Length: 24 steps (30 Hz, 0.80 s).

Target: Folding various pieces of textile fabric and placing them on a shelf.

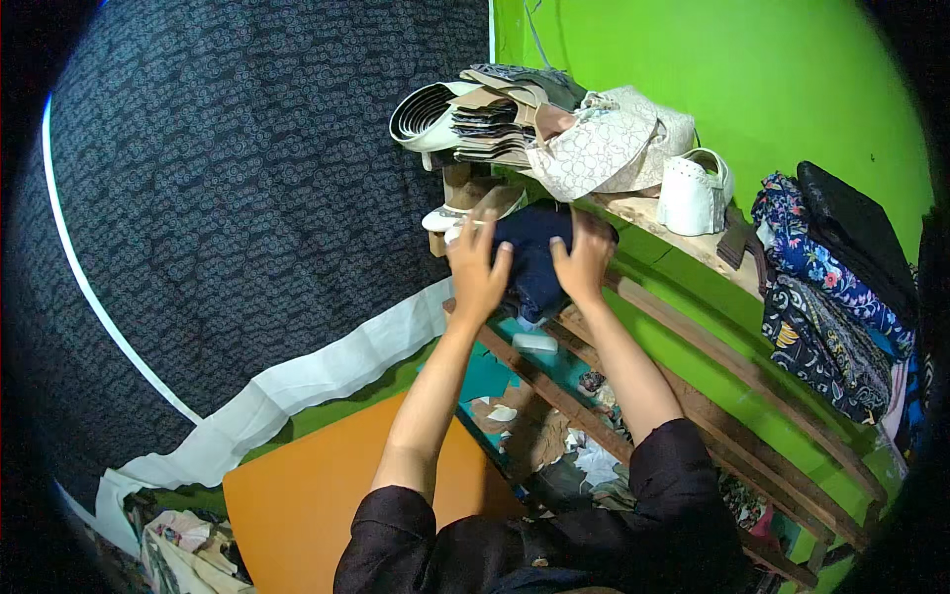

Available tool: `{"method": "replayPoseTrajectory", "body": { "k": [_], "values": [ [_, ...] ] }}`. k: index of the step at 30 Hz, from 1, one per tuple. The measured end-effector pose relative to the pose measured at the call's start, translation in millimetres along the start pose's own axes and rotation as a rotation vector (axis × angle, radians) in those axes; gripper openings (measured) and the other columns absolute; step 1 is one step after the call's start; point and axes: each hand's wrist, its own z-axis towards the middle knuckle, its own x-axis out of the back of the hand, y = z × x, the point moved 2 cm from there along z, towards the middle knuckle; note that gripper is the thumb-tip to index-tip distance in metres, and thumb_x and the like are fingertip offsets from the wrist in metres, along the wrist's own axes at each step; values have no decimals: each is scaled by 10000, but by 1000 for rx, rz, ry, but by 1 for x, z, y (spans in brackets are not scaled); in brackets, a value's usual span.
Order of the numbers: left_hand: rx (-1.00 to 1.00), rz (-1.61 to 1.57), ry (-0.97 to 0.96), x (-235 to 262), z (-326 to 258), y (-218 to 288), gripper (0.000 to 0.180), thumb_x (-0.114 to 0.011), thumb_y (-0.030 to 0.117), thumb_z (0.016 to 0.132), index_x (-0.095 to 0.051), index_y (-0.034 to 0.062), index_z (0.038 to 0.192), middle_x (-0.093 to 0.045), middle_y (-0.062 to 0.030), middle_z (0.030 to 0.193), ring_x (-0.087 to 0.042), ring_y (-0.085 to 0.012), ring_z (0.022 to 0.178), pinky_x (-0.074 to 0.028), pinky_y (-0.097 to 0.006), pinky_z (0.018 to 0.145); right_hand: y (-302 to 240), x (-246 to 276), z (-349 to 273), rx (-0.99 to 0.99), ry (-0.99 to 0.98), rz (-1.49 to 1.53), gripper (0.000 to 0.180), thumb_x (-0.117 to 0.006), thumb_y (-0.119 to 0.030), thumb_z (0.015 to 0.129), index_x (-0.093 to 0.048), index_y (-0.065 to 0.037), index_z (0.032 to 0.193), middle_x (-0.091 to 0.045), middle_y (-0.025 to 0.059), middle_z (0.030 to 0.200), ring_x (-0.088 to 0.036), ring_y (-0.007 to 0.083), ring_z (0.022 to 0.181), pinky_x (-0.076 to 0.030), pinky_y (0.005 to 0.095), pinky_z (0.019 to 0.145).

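A folded dark blue cloth bundle (537,243) is between my two hands, below the upper plank and over the wooden slats. My left hand (479,265) presses its left side, thumb on the cloth and fingers pointing away from me. On the other side, my right hand (586,255) grips the bundle, its thumb on top and its fingers curled over the edge. White shoes (450,218) sit just beyond my left fingertips, partly hidden. The underside of the bundle is out of sight.
On the wooden plank (648,213) are stacked sandals or insoles (495,134), a pale patterned cloth (604,144) and a white shoe (693,193). Folded patterned clothes (826,267) stand at right. Scraps lie under the slats (554,391). An orange board (346,495) is near left, beside a dark curtain (237,218).
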Motion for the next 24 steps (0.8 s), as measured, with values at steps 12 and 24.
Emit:
{"method": "replayPoseTrajectory", "body": {
  "k": [12,24],
  "values": [
    [45,201,-489,-26,-40,7,444,-374,351,872,-397,163,1273,-379,-118,1303,-300,-293,1234,-91,-592,982,16,-16,-5,167,-537,-301,475,-353,-421,871,-374,-193,1287,-262,95,1381,-167,276,1295,-68,549,1019],
    [382,151,-196,112,-192,53,365,-491,194,820,-497,147,1182,-411,-96,1258,-283,-300,1240,-29,-579,987,-33,33,-157,330,-137,595,218,-544,-129,768,-553,-33,963,-484,134,1045,-431,303,984,-302,413,879]
  ]
}}
